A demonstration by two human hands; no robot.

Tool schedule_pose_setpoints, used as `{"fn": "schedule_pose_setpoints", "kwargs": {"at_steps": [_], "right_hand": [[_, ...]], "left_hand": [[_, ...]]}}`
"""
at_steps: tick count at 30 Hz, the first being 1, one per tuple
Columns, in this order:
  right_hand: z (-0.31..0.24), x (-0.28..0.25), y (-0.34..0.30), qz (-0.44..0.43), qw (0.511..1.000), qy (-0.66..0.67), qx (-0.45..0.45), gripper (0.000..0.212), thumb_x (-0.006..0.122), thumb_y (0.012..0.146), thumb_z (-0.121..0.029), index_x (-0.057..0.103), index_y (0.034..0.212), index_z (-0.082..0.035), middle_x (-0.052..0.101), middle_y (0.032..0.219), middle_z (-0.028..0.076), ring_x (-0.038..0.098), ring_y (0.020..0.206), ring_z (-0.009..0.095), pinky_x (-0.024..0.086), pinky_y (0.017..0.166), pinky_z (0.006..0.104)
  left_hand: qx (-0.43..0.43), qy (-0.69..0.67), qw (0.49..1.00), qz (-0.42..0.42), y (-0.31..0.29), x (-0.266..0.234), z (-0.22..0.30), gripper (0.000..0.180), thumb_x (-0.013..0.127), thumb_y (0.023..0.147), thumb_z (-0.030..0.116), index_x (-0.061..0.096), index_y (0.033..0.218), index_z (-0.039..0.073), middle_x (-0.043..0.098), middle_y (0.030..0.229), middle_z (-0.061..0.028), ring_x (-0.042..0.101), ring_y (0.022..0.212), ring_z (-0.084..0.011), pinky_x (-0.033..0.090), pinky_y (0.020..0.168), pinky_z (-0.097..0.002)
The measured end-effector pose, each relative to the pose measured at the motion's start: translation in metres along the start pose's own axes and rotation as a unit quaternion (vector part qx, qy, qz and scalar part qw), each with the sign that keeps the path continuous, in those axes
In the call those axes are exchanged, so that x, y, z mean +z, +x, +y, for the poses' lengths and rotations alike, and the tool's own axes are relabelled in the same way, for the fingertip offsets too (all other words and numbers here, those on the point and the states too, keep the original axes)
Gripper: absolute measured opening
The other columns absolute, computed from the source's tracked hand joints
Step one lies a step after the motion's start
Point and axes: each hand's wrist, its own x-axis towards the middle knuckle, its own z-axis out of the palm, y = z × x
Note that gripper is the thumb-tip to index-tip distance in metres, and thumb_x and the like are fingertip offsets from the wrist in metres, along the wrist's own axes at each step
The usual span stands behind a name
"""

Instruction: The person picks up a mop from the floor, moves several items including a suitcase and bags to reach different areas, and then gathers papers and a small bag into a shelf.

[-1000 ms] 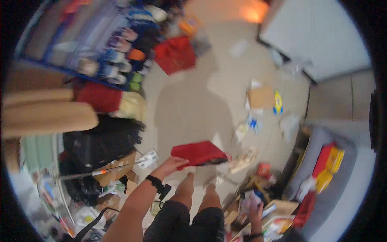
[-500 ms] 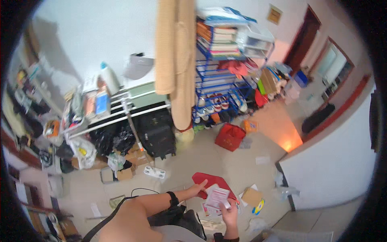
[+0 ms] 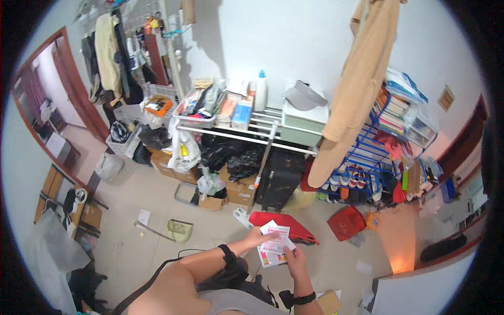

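In front of me, my left hand [image 3: 255,238] grips the left side of several printed paper sheets [image 3: 276,243], with its thumb lying across the top one. My right hand [image 3: 296,261] pinches the lower right edge of the same sheets. Pink print covers the top sheet. A card with bright coloured patches [image 3: 271,258] shows under them, partly hidden; whether a hand holds it I cannot tell. Beyond the papers, a flat red folder or bag [image 3: 286,224] lies on the floor, its near part covered by my hands and the sheets.
A white rack [image 3: 231,132] along the wall carries boxes and a grey visor cap [image 3: 304,94]. Beneath it stand a black suitcase [image 3: 282,181] and cardboard boxes [image 3: 237,191]. A red box-like bag [image 3: 346,222] sits right. A green mesh scoop [image 3: 180,230] lies left.
My view has swung left, bringing the doorway and hanging clothes into sight. My left hand has moved from the red item onto the papers, which both hands now hold.
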Motion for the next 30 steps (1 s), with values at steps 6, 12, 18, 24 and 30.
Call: {"fn": "schedule_pose_setpoints", "kwargs": {"at_steps": [6, 12, 18, 24, 30], "right_hand": [[-0.040, 0.062, 0.027, -0.140, 0.987, 0.012, 0.083, 0.023, 0.056, 0.083, -0.007, 0.052, 0.104, -0.001, 0.061, 0.093, 0.010, 0.062, 0.074, 0.016, 0.056, 0.063, 0.0314], [-0.088, 0.128, 0.080, -0.105, 0.991, -0.014, -0.086, 0.025, 0.064, 0.079, -0.007, 0.054, 0.100, 0.001, 0.062, 0.089, 0.006, 0.059, 0.077, 0.010, 0.047, 0.062, 0.0202], [-0.114, 0.246, 0.122, -0.150, 0.973, -0.053, -0.168, 0.022, 0.066, 0.076, -0.005, 0.056, 0.095, 0.001, 0.062, 0.085, 0.005, 0.058, 0.074, 0.009, 0.046, 0.062, 0.0199], [-0.097, 0.354, 0.185, -0.215, 0.949, -0.169, -0.159, 0.020, 0.063, 0.079, -0.011, 0.057, 0.095, 0.000, 0.060, 0.080, 0.004, 0.054, 0.071, 0.007, 0.044, 0.063, 0.0212], [-0.077, 0.431, 0.231, -0.220, 0.848, -0.294, -0.381, 0.026, 0.065, 0.076, -0.019, 0.058, 0.095, -0.002, 0.062, 0.087, 0.011, 0.060, 0.077, 0.021, 0.046, 0.067, 0.0304]], "left_hand": [[0.056, -0.100, 0.985, 0.132, -0.010, -0.079, 0.021, 0.028, 0.061, 0.084, 0.023, 0.059, 0.104, 0.003, 0.062, 0.096, -0.0034, 0.059, 0.084, -0.0104, 0.048, 0.073, -0.0259], [0.103, -0.170, 0.946, 0.255, -0.016, -0.173, 0.052, 0.026, 0.066, 0.080, 0.020, 0.062, 0.099, 0.002, 0.064, 0.091, -0.0039, 0.059, 0.081, -0.0100, 0.048, 0.070, -0.0253], [0.122, -0.108, 0.914, 0.373, -0.029, -0.259, 0.089, 0.023, 0.066, 0.079, 0.012, 0.061, 0.097, -0.001, 0.064, 0.091, -0.0066, 0.061, 0.080, -0.0130, 0.050, 0.069, -0.0274], [0.167, -0.062, 0.881, 0.438, -0.032, -0.324, 0.122, 0.025, 0.066, 0.080, 0.019, 0.064, 0.092, -0.002, 0.065, 0.082, -0.0060, 0.058, 0.071, -0.0079, 0.047, 0.063, -0.0241], [0.106, 0.018, 0.818, 0.565, -0.035, -0.364, 0.129, 0.025, 0.059, 0.085, 0.021, 0.064, 0.089, -0.003, 0.065, 0.077, -0.0048, 0.057, 0.070, -0.0087, 0.045, 0.062, -0.0259]]}}
